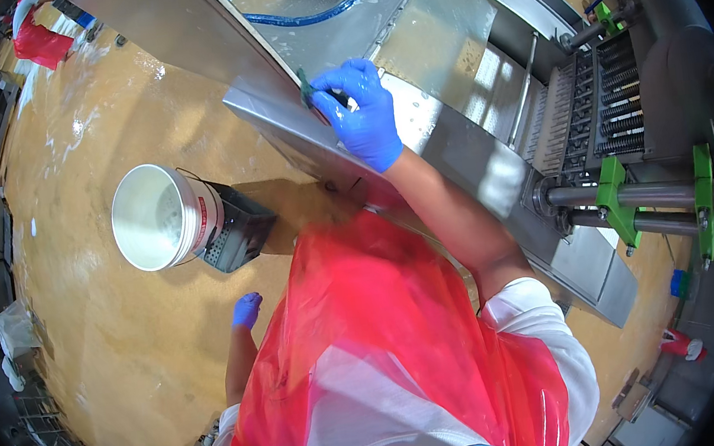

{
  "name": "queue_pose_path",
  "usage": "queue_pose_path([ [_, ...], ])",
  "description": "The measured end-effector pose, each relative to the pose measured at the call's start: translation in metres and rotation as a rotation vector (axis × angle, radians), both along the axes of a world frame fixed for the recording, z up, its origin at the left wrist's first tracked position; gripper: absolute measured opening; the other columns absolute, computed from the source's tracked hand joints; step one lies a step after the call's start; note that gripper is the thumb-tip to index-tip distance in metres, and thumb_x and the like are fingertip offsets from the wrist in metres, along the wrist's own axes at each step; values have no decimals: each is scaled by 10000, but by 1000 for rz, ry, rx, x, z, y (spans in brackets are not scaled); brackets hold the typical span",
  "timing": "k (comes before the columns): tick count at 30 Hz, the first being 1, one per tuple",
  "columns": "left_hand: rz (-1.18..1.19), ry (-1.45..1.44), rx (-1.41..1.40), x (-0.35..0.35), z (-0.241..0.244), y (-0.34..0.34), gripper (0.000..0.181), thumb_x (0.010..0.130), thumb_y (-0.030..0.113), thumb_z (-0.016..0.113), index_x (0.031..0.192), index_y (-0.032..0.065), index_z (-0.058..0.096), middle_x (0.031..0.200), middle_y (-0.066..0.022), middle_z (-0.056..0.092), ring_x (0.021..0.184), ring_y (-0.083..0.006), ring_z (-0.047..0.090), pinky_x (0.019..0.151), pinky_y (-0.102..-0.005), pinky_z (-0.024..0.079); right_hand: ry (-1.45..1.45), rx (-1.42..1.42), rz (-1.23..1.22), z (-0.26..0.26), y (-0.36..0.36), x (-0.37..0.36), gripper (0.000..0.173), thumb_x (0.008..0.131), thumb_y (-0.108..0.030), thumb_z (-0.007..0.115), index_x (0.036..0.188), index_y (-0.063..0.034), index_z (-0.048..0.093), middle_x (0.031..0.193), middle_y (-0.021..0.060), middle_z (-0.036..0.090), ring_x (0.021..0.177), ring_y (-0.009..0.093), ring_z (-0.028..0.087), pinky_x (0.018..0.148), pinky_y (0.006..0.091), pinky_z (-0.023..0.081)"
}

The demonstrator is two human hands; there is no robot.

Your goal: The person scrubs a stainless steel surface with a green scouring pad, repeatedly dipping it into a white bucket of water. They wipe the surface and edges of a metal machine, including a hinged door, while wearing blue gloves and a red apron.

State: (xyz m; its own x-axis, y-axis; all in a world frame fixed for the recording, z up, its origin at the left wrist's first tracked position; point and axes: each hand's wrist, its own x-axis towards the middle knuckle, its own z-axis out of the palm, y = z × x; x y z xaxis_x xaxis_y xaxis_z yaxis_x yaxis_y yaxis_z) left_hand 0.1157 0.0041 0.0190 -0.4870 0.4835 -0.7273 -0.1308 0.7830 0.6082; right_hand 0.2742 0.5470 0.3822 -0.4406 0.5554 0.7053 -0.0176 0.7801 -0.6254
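Observation:
My right hand (pixel 364 114), in a wet blue glove, pinches a dark green scouring pad (pixel 305 88) against the edge of an upright stainless steel panel (pixel 206 30). Below and beside it runs a steel ledge (pixel 283 113) of the machine. My left hand (pixel 247 309), also gloved in blue, hangs low at my left side with its fingers curled; nothing shows in it. A white plastic bucket (pixel 151 217) with a wire handle stands on a dark perforated metal stand or box (pixel 237 229), left of the machine.
To the right are rows of springs (pixel 621 97), steel shafts and green clamps (pixel 615 199). A blue-edged opening (pixel 322 14) lies at the top. The tan floor (pixel 103 354) has wet, foamy patches. A person in a red apron (pixel 41 44) is at the far upper left.

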Motion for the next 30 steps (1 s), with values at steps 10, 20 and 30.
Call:
queue_pose_path([
  [10, 103, -24, 180, -18, -9, 8, 296, 961, 240, 692, 1168, 33, 733, 883, -28, 703, 722, -130, 609, 681, -293, 513, 228, 14, -34, 41, 5, -48, 166, 806, -32, 799, 957, -78, 751, 887, 53, 711, 902, 272, 605, 836, 369, 505],
  [20, 14, -7, -93, 1, 6, -12, 355, 958, 236, 690, 1220, -4, 717, 1102, -108, 758, 805, -181, 684, 723, -325, 561, 203, -2, -73, 33, -5, -44, 144, 807, -20, 779, 934, -49, 720, 891, 107, 692, 920, 291, 617, 811, 394, 507],
  [30, -49, 72, 50, -19, 2, 2, 337, 961, 228, 690, 1199, -8, 718, 1027, -75, 738, 795, -176, 667, 721, -318, 548, 190, 49, -82, 46, -1, -49, 143, 801, -45, 791, 924, -83, 729, 856, 68, 692, 843, 259, 608, 786, 385, 498],
])
